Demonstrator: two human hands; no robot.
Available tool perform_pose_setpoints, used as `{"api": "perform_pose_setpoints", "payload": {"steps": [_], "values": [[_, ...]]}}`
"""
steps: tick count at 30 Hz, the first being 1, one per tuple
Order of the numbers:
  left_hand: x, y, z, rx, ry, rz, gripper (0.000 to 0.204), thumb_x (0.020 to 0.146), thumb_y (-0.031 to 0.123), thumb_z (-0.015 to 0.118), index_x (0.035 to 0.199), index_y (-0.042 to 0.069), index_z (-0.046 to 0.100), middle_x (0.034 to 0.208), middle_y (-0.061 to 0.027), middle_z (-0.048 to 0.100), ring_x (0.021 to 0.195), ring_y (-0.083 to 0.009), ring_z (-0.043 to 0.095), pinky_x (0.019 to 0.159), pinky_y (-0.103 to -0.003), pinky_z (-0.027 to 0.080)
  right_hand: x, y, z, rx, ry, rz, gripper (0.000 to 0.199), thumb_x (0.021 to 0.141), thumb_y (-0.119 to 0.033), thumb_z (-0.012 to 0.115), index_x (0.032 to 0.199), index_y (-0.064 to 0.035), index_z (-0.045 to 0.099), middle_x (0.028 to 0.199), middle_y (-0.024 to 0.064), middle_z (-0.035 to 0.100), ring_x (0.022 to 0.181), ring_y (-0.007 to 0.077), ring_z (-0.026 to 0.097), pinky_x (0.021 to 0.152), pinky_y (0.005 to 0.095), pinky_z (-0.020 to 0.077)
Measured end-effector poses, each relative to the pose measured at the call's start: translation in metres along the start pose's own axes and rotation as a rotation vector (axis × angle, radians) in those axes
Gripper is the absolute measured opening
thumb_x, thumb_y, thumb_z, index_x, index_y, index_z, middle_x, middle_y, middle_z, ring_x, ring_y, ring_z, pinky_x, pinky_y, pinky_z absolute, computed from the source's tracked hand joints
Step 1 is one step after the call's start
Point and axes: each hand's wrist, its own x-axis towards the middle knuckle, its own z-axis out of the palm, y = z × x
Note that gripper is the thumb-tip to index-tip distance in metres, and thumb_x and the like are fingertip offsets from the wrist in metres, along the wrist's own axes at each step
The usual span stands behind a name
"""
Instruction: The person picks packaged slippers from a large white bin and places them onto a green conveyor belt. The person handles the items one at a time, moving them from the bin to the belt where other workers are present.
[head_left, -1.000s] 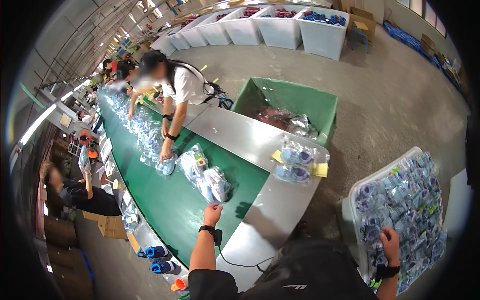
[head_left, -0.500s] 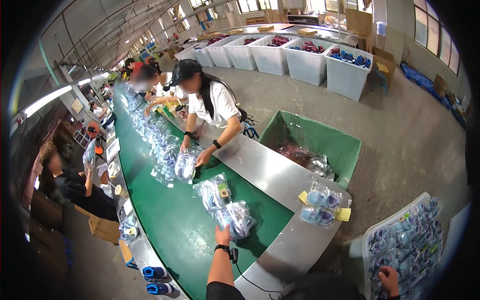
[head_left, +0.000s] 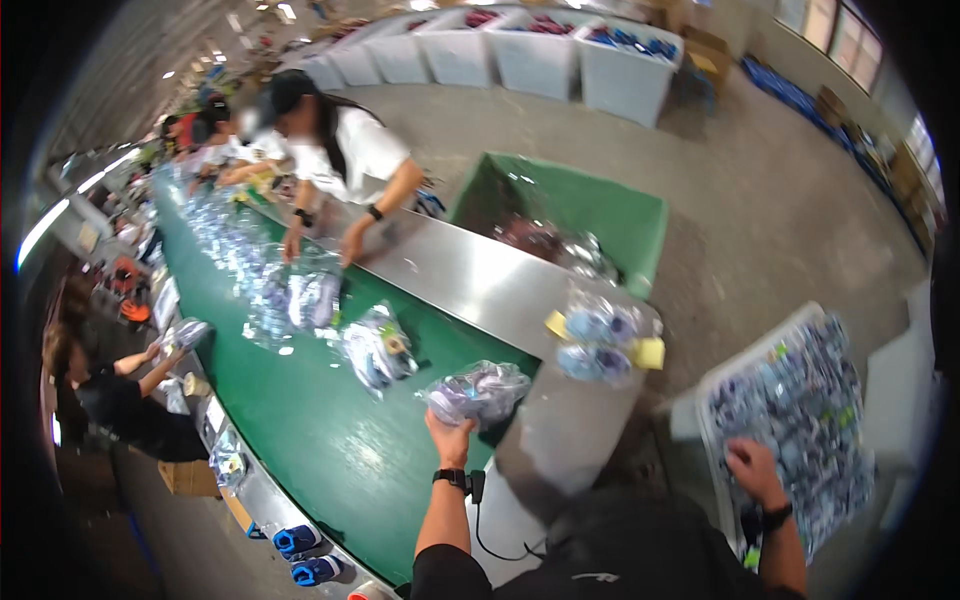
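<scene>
Shoe packet [head_left: 482, 391], one, in left of two hands [head_left: 452, 440]

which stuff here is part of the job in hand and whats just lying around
Seemingly in the job:
bagged shoes in the left hand
white bin of bagged pairs, by the right hand
green belt

Apparently just lying about:
blue shoes at lower left
green bin with clear plastic
</scene>
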Motion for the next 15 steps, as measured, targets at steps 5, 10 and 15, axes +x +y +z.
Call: {"api": "perform_pose_setpoints", "payload": {"steps": [5,10,15], "values": [[-0.054,0.086,0.057,0.325,-0.299,0.474,0.044,0.079,0.004,0.076,0.117,0.002,0.053,0.122,-0.0111,0.045,0.112,-0.0241,0.048,0.097,-0.036,0.043,0.033,-0.078,-0.028,0.059,-0.030,-0.220,0.031,0.091,-0.015,0.071,0.118,0.0002,0.068,0.095,0.0137,0.069,0.085,0.0301,0.067,0.076,0.0383,0.0531],[-0.097,0.185,0.117,0.223,-0.492,0.571,0.036,0.076,0.010,0.081,0.102,0.003,0.057,0.115,-0.0117,0.044,0.104,-0.0292,0.047,0.093,-0.036,0.042,0.056,-0.140,-0.042,-0.057,-0.015,-0.546,0.045,0.089,-0.026,0.076,0.126,-0.0028,0.065,0.119,0.0160,0.065,0.110,0.0353,0.063,0.094,0.0421,0.0519],[-0.136,0.256,0.164,0.141,-0.584,0.699,0.046,0.073,0.009,0.083,0.107,0.003,0.053,0.110,-0.0112,0.045,0.102,-0.0296,0.048,0.090,-0.039,0.041,0.051,-0.152,-0.038,-0.146,0.050,-0.686,0.078,0.079,-0.040,0.084,0.142,-0.0039,0.054,0.132,0.0174,0.058,0.121,0.0362,0.058,0.101,0.0463,0.0470]]}}
